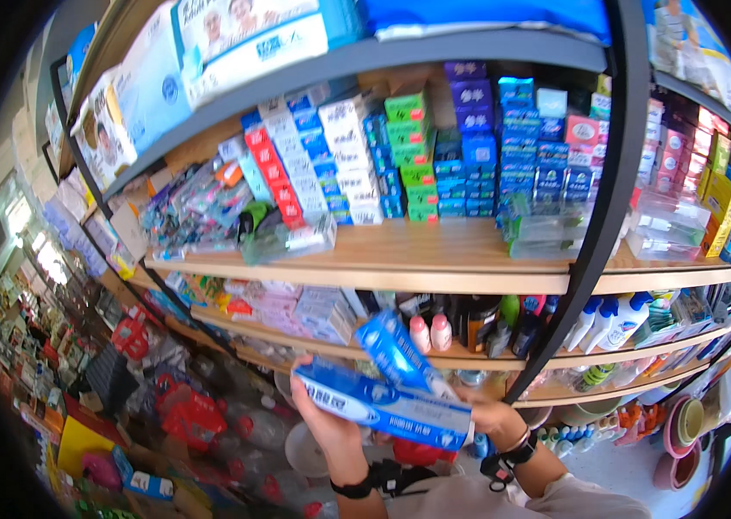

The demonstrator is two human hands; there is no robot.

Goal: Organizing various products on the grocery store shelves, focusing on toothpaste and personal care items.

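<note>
My left hand (326, 412) grips the left end of a long blue and white carton (391, 405), apparently a toothpaste multipack, and holds it level in front of the shelves. A second blue, shiny carton (398, 353) slants up behind it, its lower end at the fingers of my right hand (495, 418). That hand is slightly blurred, at the right end of the long carton. The front carton hides part of the second one. Both cartons bear writing.
A wooden shelf (417, 250) bears stacked toothpaste boxes (407, 156), toothbrush packs (200, 204) and clear plastic bins (291, 240). Pink-capped bottles (430, 334) stand one shelf lower. A black metal post (599, 188) rises at right. Red bags (190, 412) clutter the floor at left.
</note>
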